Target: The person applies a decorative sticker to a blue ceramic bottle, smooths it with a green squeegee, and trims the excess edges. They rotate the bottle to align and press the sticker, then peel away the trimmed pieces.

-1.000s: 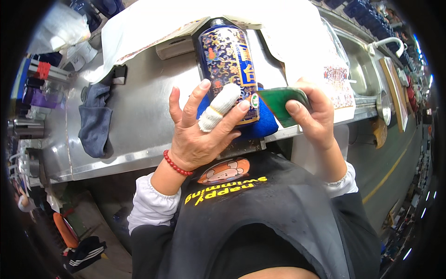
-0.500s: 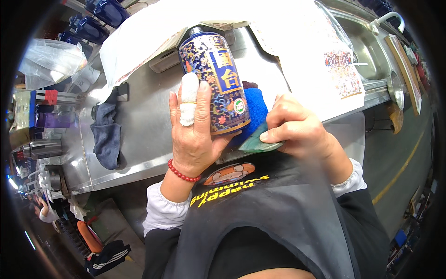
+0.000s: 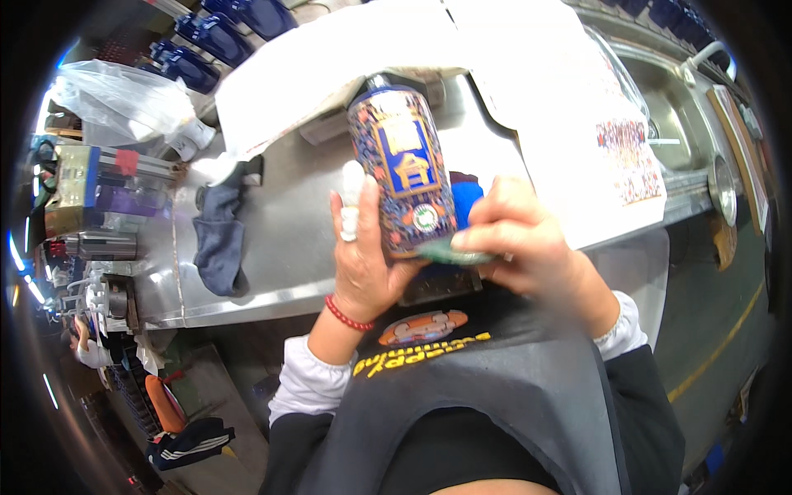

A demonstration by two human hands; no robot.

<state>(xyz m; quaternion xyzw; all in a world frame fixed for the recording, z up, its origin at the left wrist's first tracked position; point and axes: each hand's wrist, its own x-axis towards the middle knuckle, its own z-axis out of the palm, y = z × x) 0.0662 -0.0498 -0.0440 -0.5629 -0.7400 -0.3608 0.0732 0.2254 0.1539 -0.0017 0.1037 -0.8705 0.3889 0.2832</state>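
A dark blue bottle (image 3: pixel 404 173) with a colourful floral pattern and a gold-framed panel lies tilted over the steel worktop, its neck pointing away from me. My left hand (image 3: pixel 360 268), with white wrappings on a finger and a red bead bracelet, grips the bottle's lower left side and base. Pinched in my right hand (image 3: pixel 524 235) is a thin, green, scraper-like piece (image 3: pixel 454 252), its edge at the bottle's lower end. Part of a bright blue cloth (image 3: pixel 467 198) shows behind the bottle's right side.
Large white sheets (image 3: pixel 569 157), one with printed patterns, cover the far and right worktop. A dark grey cloth (image 3: pixel 219 239) lies at left, near a clear plastic bag (image 3: pixel 124 103). A steel sink (image 3: pixel 660 107) is at far right; several blue bottles (image 3: pixel 219 37) stand at the back left.
The green piece has moved left onto the bottle's lower end. My left hand keeps its grip on the bottle. The whole view has shifted slightly, and less of the blue cloth shows.
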